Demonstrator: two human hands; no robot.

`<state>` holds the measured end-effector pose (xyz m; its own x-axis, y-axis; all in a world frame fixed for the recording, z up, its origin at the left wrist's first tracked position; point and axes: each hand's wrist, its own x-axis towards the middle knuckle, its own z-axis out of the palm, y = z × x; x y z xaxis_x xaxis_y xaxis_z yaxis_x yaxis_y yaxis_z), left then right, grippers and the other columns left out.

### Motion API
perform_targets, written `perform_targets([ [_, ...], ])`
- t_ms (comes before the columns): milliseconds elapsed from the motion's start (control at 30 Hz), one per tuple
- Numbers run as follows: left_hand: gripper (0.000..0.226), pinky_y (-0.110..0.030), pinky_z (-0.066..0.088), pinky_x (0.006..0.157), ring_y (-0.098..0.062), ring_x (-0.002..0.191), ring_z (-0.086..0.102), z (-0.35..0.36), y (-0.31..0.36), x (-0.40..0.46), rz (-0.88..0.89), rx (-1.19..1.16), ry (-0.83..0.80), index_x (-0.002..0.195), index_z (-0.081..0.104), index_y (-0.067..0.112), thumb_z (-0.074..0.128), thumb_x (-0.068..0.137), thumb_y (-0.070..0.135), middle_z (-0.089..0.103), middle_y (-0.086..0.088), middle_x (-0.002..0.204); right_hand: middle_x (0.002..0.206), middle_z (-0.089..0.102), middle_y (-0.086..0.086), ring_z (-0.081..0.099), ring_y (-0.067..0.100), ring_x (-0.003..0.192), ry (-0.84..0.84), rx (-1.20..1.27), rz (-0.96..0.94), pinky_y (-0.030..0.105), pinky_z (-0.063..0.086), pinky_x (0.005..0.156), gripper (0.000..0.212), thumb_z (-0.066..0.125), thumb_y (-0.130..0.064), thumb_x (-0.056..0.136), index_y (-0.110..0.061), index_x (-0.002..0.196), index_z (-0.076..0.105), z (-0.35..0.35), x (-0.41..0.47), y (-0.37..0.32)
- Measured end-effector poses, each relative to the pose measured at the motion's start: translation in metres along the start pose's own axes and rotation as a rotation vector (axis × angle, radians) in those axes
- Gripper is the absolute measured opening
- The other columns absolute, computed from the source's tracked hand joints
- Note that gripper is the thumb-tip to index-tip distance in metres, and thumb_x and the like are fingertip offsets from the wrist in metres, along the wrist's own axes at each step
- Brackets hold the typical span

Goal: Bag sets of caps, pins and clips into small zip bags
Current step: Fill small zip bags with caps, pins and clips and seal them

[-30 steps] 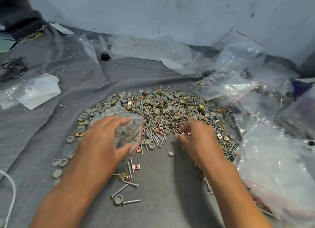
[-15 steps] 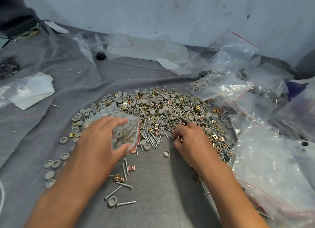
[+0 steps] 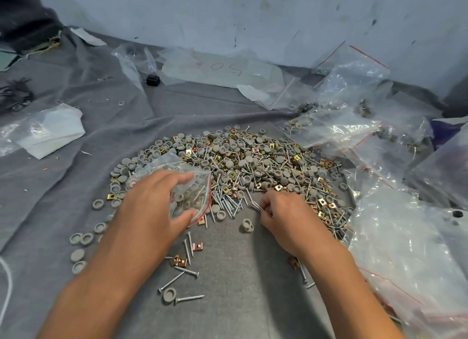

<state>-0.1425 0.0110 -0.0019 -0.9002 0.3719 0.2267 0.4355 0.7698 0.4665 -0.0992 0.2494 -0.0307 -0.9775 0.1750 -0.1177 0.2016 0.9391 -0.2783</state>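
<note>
A wide heap (image 3: 253, 159) of grey round caps, silver pins and brass clips lies on the grey cloth (image 3: 228, 275). My left hand (image 3: 152, 212) grips a small clear zip bag (image 3: 190, 189) with a red seal line, its mouth facing right, caps and clips inside it. My right hand (image 3: 286, 217) rests at the heap's near edge and pinches a few silver pins (image 3: 255, 205) between thumb and fingers. A single grey cap (image 3: 247, 225) lies just left of that hand. Loose pins, clips and caps (image 3: 182, 260) are scattered nearer to me.
Large clear plastic bags (image 3: 405, 250) pile up along the right side, some with filled small bags (image 3: 336, 128). A folded white bag (image 3: 48, 131) lies at left. A flat bag with writing (image 3: 222, 70) and a small black object (image 3: 152, 80) sit by the wall.
My right hand has slid left along the heap's near edge and closed on a few pins. My left hand keeps holding the zip bag in about the same place.
</note>
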Motion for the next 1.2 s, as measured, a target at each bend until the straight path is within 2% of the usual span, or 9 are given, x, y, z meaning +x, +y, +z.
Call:
perform_targets([
  [200,0.065,-0.020,0.033,0.100,0.001,0.107,0.049,0.000,-0.002,-0.001,0.001,0.005,-0.006,0.133,0.059,0.029,0.085,0.073,0.031,0.058,0.017,0.126,0.115,0.055,0.007,0.045,0.029,0.106,0.034,-0.362,-0.079,0.033,0.034,0.079,0.019,0.048,-0.019,0.103,-0.018,0.121,0.052,0.008,-0.006,-0.001],
  [267,0.065,-0.020,0.032,0.102,0.001,0.111,0.048,0.000,-0.002,-0.001,-0.003,0.002,-0.012,0.134,0.058,0.030,0.084,0.074,0.032,0.058,0.017,0.128,0.118,0.049,0.007,0.039,0.028,0.108,0.007,-0.402,-0.086,0.034,0.037,0.085,0.021,0.047,-0.021,0.104,-0.017,0.124,0.049,0.010,-0.008,-0.001],
  [333,0.066,-0.020,0.032,0.101,-0.001,0.110,0.050,0.000,-0.002,-0.001,-0.006,0.002,-0.018,0.134,0.058,0.029,0.085,0.074,0.031,0.058,0.016,0.128,0.117,0.045,0.002,0.035,0.024,0.107,0.030,-0.291,-0.085,0.034,0.037,0.089,0.018,0.042,-0.023,0.106,-0.019,0.122,0.050,0.009,-0.007,-0.003],
  [500,0.064,-0.010,0.023,0.100,-0.004,0.116,0.051,0.000,-0.001,0.000,-0.002,0.001,-0.017,0.132,0.060,0.026,0.086,0.073,0.027,0.060,0.013,0.128,0.091,0.056,-0.017,0.051,-0.002,0.085,0.158,0.508,-0.133,0.014,0.040,0.067,0.019,0.043,-0.030,0.108,-0.037,0.092,0.051,-0.003,-0.008,-0.023],
  [667,0.063,-0.015,0.030,0.098,0.002,0.107,0.046,0.001,0.000,0.000,0.013,-0.015,-0.011,0.130,0.062,0.026,0.086,0.073,0.024,0.060,0.014,0.124,0.102,0.066,-0.016,0.059,-0.003,0.092,0.444,0.499,-0.435,0.011,0.044,0.082,0.015,0.061,-0.016,0.100,-0.020,0.111,0.071,0.002,-0.009,-0.054],
  [800,0.062,-0.017,0.032,0.098,-0.002,0.111,0.051,0.001,-0.002,0.000,0.015,-0.029,-0.016,0.129,0.063,0.025,0.087,0.072,0.024,0.061,0.014,0.122,0.104,0.071,-0.001,0.065,0.011,0.097,0.514,0.397,-0.526,0.027,0.052,0.088,0.017,0.067,-0.014,0.097,-0.011,0.111,0.075,0.006,-0.006,-0.063],
  [900,0.062,-0.013,0.028,0.096,-0.001,0.108,0.049,0.002,-0.003,0.001,0.020,-0.034,-0.022,0.127,0.064,0.022,0.088,0.070,0.023,0.062,0.012,0.121,0.107,0.071,-0.001,0.065,0.011,0.096,0.506,0.358,-0.575,0.027,0.053,0.087,0.026,0.071,-0.017,0.093,-0.013,0.119,0.072,0.008,-0.006,-0.068],
  [1000,0.063,-0.009,0.023,0.096,-0.005,0.111,0.053,0.001,-0.003,0.000,0.020,-0.022,-0.031,0.127,0.064,0.020,0.089,0.069,0.023,0.063,0.008,0.123,0.109,0.066,-0.012,0.060,-0.005,0.093,0.526,0.494,-0.484,0.015,0.051,0.086,0.026,0.067,-0.022,0.093,-0.019,0.120,0.068,0.004,-0.002,-0.059],
  [1200,0.066,-0.009,0.022,0.100,0.001,0.115,0.047,0.001,-0.004,-0.001,0.027,0.005,-0.011,0.133,0.059,0.027,0.086,0.073,0.032,0.059,0.015,0.128,0.094,0.057,-0.018,0.055,0.002,0.084,0.200,0.231,-0.070,0.024,0.047,0.070,0.011,0.070,-0.039,0.093,-0.032,0.100,0.066,0.012,0.005,-0.031],
])
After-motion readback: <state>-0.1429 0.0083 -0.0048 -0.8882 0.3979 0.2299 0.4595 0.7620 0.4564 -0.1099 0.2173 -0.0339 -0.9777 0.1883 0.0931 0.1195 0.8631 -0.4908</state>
